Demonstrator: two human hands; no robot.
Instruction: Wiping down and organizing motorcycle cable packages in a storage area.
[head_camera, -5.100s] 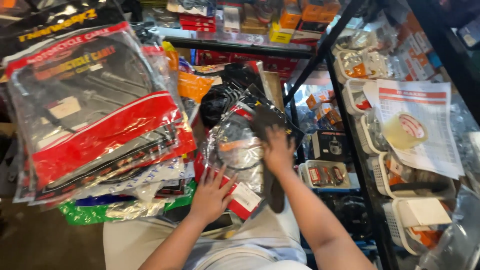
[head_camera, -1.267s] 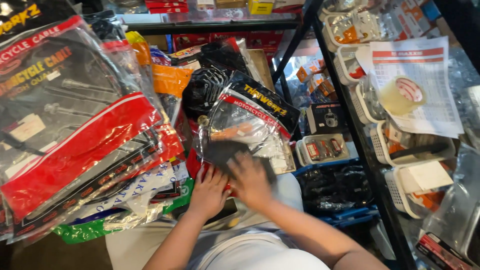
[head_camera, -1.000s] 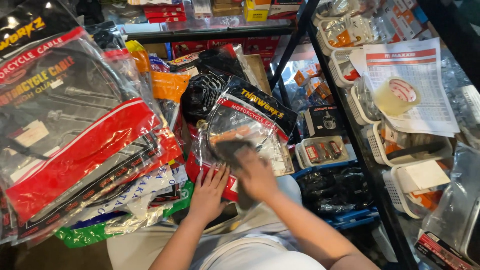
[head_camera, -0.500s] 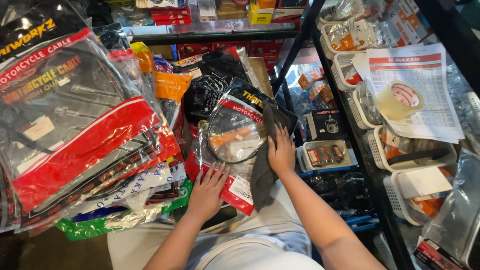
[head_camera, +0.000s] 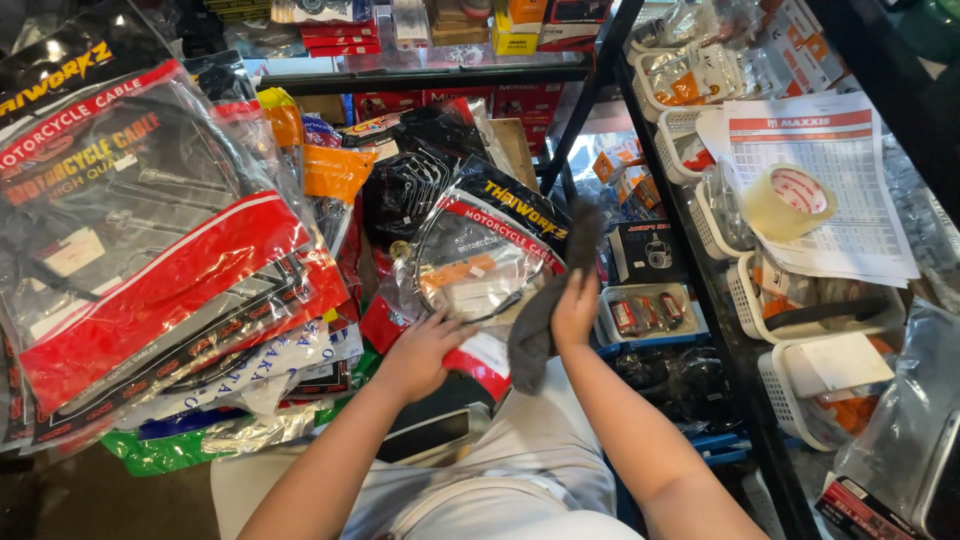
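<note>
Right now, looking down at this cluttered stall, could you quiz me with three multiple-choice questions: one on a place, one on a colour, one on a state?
1. Where does the roll of tape lie?
A on printed sheets
B on the floor
C in a hand

2. What colour is the cloth?
A yellow
B dark grey
C white

3. What is the right hand doing?
A hanging free
B pointing
C gripping the cloth

Answers: 1 A, it rests on the papers at right. 2 B, it looks dark grey. 3 C, fingers close around it, while the left hand presses the cable packet.
</note>
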